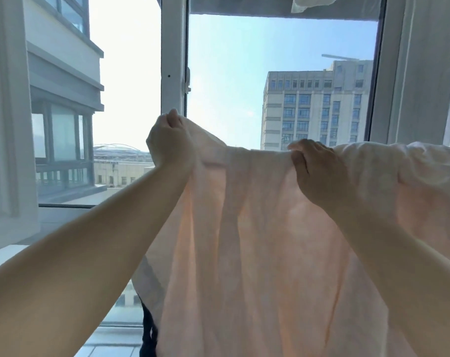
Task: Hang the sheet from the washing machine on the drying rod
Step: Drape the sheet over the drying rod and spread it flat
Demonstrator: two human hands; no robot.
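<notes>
The left hand [171, 140] and right hand [319, 171] each clench the top edge of the thin, pale pink sheet [257, 253], which hangs below them in soft, translucent folds.

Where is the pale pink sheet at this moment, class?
In the head view the sheet hangs across the centre and right, in front of the window frame. The left hand and right hand grip its top edge.

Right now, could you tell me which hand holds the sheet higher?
The left hand, gripping the sheet at its raised end; the right hand grips lower along its top edge.
</notes>
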